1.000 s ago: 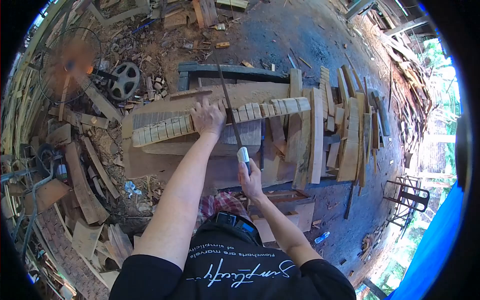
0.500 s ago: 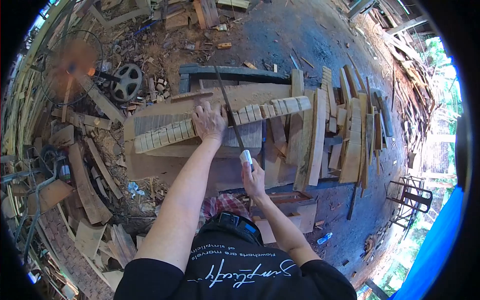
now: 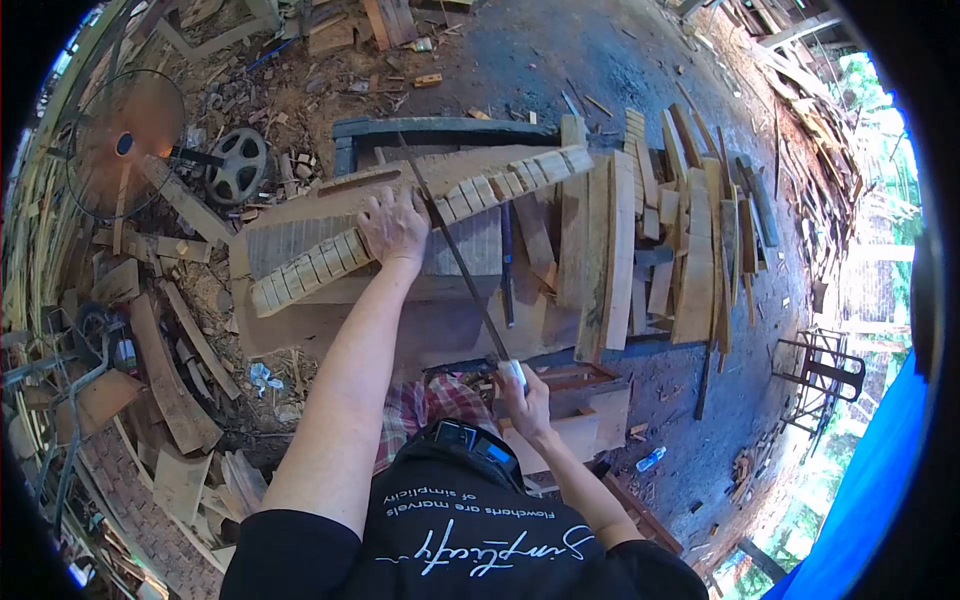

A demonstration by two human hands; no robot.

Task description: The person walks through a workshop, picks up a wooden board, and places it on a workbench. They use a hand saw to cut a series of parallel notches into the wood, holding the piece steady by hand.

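Observation:
My left hand [image 3: 393, 228] presses on a long wooden strip [image 3: 312, 272] crossed by a row of cuts, its fingers bent over the far edge. The strip lies slanted over a wide, grooved block [image 3: 460, 262]. In my right hand [image 3: 530, 402], closed round a pale handle, is a handsaw [image 3: 474, 288]. Its long, narrow blade crosses the strip just right of my left hand, the far tip reaching past it. A shorter brown stick [image 3: 358, 180] lies behind the strip.
Several curved boards [image 3: 620, 260] are laid side by side on the right. A dark timber [image 3: 450, 130] spans the back. At left stand a spinning fan [image 3: 125, 145] and a spoked wheel [image 3: 237, 166], amid scraps. A small stool [image 3: 820, 375] is far right.
My right hand has drawn the saw back toward my body, so more of the blade shows on the near side. My left hand keeps its place on the strip; the whole view has shifted slightly.

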